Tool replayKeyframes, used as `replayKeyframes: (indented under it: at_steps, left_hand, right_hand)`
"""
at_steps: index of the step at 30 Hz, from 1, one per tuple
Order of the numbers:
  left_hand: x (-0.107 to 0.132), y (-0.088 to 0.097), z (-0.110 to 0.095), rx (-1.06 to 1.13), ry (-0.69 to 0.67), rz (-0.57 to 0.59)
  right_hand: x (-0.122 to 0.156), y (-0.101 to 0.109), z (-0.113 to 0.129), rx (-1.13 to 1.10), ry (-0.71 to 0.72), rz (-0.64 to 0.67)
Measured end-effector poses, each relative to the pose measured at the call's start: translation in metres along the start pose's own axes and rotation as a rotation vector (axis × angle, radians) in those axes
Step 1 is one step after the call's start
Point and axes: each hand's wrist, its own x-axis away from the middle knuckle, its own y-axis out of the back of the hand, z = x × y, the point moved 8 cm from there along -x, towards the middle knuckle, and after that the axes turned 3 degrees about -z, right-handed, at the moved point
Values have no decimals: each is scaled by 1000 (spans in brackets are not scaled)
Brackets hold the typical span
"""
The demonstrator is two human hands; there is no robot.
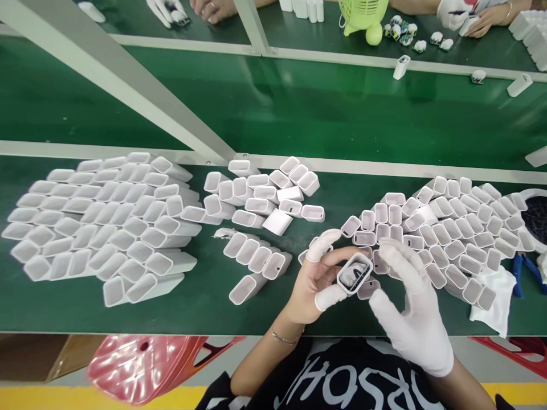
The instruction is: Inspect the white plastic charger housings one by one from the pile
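Observation:
My left hand (308,287), with white covers on the thumb and a fingertip, grips a white plastic casing (368,272) near the table's front edge. The casing's open end faces up and shows a dark and silvery part inside, which I cannot name. Beside it, my right hand (416,319) in a white glove is open, its thumb and fingers apart and holding nothing. Behind my hands stand several more white casings (388,213), some partly hidden by my fingers. A small group of casings (258,259) sits left of my left hand.
Many upright casings (106,210) crowd the green table's left side, and another cluster (465,228) fills the right. Blue-handled pliers (518,276), a white cloth (493,299) and a round container (536,216) lie far right. A slanted metal post (128,80) crosses the left. Co-workers' hands (459,17) show opposite.

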Motion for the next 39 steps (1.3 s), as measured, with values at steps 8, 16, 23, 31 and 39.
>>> replayKeyframes:
  at_steps: [8,16,23,31,39]
  left_hand:
    - [6,6,10,-33,86,-12]
    - [7,9,12,-4,113,-10]
    - [9,12,16,-15,176,-12]
    - [7,7,16,36,185,21]
    - [8,7,18,71,167,45]
  right_hand:
    - [-19,-10,28,164,237,74]
    - [-20,-16,28,129,248,78]
    - [-20,-19,23,13,208,101]
    - [-10,-20,-3,-489,-94,152]
    - [-9,2,-15,-333,-182,-174]
